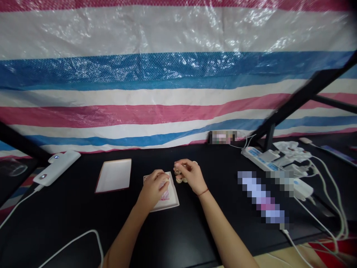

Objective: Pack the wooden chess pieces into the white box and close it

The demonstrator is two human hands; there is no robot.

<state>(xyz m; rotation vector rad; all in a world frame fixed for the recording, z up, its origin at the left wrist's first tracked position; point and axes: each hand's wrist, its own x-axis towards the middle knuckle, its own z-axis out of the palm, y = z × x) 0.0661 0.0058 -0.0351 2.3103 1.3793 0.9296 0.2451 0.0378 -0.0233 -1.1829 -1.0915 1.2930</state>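
My left hand is over a shallow white box, fingers curled together. Something small and pale shows at its fingertips, too small to name. Inside the box lies a pink-and-white printed piece, partly covered by the hand. Just right of the box, my right hand pinches a small round cream-coloured piece between thumb and fingers. More such round pieces sit on the black table under and behind this hand, partly hidden by it.
A white-lined box lid lies to the left. Beyond it is a white device with a cable. On the right are a blurred-out phone-like object and a power strip with plugs and cables. Striped plastic sheeting hangs behind the black table.
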